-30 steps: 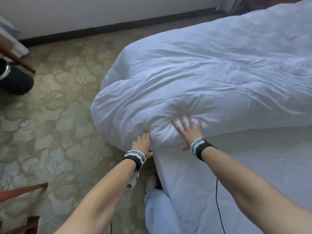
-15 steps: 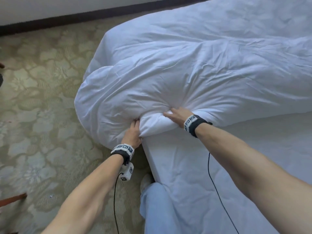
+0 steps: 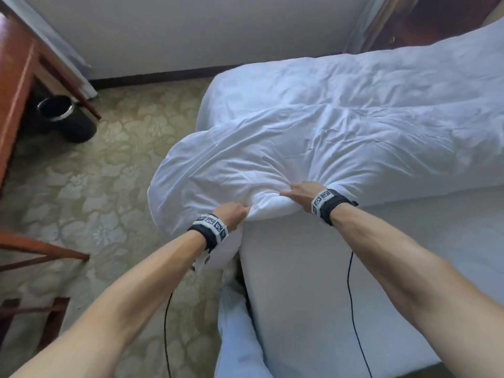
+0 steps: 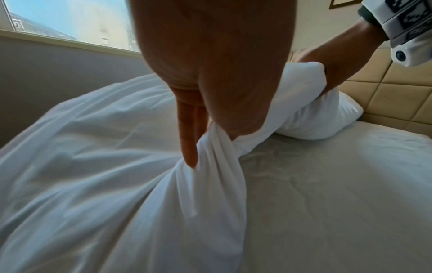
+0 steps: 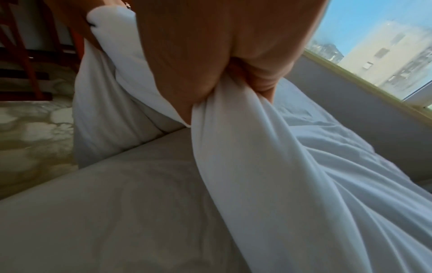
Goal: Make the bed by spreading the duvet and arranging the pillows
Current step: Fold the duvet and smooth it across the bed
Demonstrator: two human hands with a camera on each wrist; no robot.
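A white duvet (image 3: 313, 137) lies bunched in a thick roll across the far half of the bed, one end overhanging the bed's corner. My left hand (image 3: 235, 212) grips its near edge at the corner, fabric gathered in the fist (image 4: 210, 140). A short way to the right, my right hand (image 3: 298, 192) clutches the same edge, cloth bunched in its curled fingers (image 5: 233, 86). The held edge is lifted off the bare mattress sheet (image 3: 341, 282). A white pillow (image 4: 327, 118) lies against the padded headboard (image 4: 392, 96).
Patterned carpet (image 3: 90, 186) runs along the bed's left side. A black bin (image 3: 66, 118) stands under a wooden desk (image 3: 13, 77) at the far left. Wooden chair parts (image 3: 32, 249) sit near left. My leg (image 3: 240, 336) is against the bed's side. A window (image 5: 385, 46) lies beyond the bed.
Both hands went from resting on the duvet's edge to gripping it in fists and have pulled the bunched edge up and toward me. My head has lifted, showing more of the room.
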